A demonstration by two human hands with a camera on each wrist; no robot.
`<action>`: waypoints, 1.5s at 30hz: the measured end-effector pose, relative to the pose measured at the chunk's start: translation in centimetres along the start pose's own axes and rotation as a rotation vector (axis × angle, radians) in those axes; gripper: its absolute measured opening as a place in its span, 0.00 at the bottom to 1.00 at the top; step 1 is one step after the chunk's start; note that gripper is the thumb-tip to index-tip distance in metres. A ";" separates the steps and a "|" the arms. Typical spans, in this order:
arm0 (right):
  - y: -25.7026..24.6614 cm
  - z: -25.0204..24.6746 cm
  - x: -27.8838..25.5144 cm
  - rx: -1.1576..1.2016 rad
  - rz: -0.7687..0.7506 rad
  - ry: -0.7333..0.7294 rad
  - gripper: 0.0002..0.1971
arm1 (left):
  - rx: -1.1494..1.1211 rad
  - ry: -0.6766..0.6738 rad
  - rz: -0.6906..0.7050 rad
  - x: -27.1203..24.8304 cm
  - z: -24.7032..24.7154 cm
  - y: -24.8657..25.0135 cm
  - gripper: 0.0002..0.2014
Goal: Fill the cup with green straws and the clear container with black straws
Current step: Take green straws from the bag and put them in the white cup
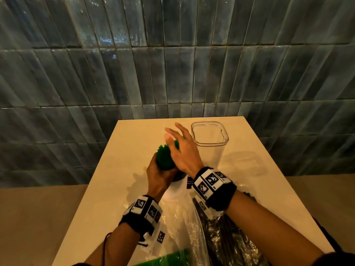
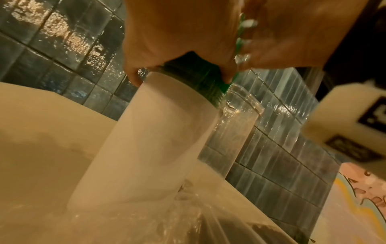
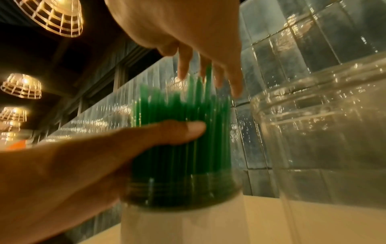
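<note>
A bundle of green straws [image 1: 164, 158] stands upright in the white cup [image 1: 172, 192] at the table's middle. My left hand [image 1: 158, 171] grips the bundle just above the cup's rim, thumb across the straws [image 3: 181, 148]. My right hand [image 1: 180, 146] hovers flat over the straw tops, fingers [image 3: 184, 66] straight and at the tips. The clear container [image 1: 210, 136] stands empty just right of the cup [image 2: 150, 140] and behind it, also seen in the right wrist view [image 3: 323, 132]. The cup [image 3: 177, 222] hides the lower ends of the straws [image 2: 200, 82].
A clear plastic bag of black straws [image 1: 228, 237] lies at the near right of the cream table [image 1: 134, 141]. Another bag with green straws [image 1: 169, 260] lies at the near edge. A dark tiled wall [image 1: 172, 64] stands right behind the table.
</note>
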State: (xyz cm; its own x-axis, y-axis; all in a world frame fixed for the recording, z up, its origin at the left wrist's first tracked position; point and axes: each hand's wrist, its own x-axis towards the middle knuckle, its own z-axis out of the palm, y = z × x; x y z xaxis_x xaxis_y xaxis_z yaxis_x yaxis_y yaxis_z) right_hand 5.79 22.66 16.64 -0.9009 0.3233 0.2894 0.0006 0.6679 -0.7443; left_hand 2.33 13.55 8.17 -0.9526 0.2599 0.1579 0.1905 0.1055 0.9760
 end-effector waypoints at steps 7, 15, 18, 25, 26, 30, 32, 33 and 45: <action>-0.1 0.4 -0.1 -0.051 -0.010 -0.083 0.27 | 0.079 -0.049 0.076 0.9 -0.2 0.4 0.36; 0.7 -0.1 -0.2 -0.111 0.000 -0.168 0.31 | 0.019 -0.119 0.100 1.3 -0.3 -0.4 0.41; 0.7 -1.2 -1.2 -0.100 -0.096 -0.091 0.32 | 0.025 -0.154 -0.015 0.9 -1.2 -1.5 0.53; 5.3 -3.1 -10.2 0.227 0.057 0.112 0.07 | 0.426 -0.238 0.008 -7.3 -8.7 -1.9 0.63; 6.6 -2.6 -11.9 0.224 0.213 0.001 0.09 | 0.501 -0.358 -0.009 -9.1 -9.8 -2.4 0.63; 9.6 0.0 -16.1 0.208 0.724 -0.500 0.15 | 0.922 -0.850 -0.115 -14.9 -12.2 -5.9 0.68; 9.5 0.6 -16.8 0.319 0.821 -0.660 0.15 | 1.052 -0.920 -0.111 -16.4 -12.4 -7.7 0.67; 9.2 0.8 -17.0 0.368 0.841 -0.708 0.14 | 1.092 -0.922 -0.107 -16.9 -12.4 -8.4 0.66; 8.2 4.4 -17.7 -0.404 0.000 -1.079 0.36 | 1.138 -0.838 -0.083 -17.6 -11.3 -9.7 0.63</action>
State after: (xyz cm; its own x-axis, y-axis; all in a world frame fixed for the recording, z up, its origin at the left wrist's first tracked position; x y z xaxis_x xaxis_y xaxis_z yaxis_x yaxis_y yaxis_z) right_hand 19.80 19.44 2.79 -0.8033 -0.2884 -0.5211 -0.0364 0.8971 -0.4404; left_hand 14.55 -2.94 -2.39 -0.6265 0.6566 -0.4199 0.6092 0.7486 0.2615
